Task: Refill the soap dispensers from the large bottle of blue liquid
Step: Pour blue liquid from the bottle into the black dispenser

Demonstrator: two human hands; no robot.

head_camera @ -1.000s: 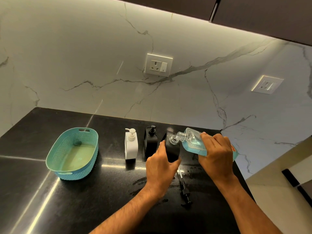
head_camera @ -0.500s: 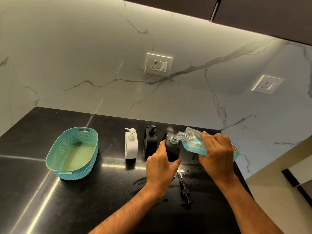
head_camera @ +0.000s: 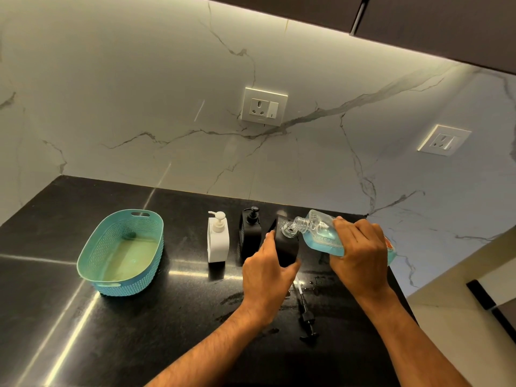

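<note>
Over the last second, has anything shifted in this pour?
Nothing visibly moved. The right hand still tips the bottle of blue liquid over the open black dispenser, which the left hand still steadies. The removed pump lies where it was.

A teal perforated plastic oval basket point(head_camera: 120, 254) with cut-out handles sits on the left of the glossy black stone surface point(head_camera: 55, 317). Wet smears point(head_camera: 233, 298) mark the surface nearer the middle. Behind rises a white marble-veined wall point(head_camera: 139, 93) carrying a white socket-and-switch plate point(head_camera: 264, 105) and, further right, a second white socket plate point(head_camera: 444, 140). Dark cabinets point(head_camera: 435, 20) hang above.
</note>
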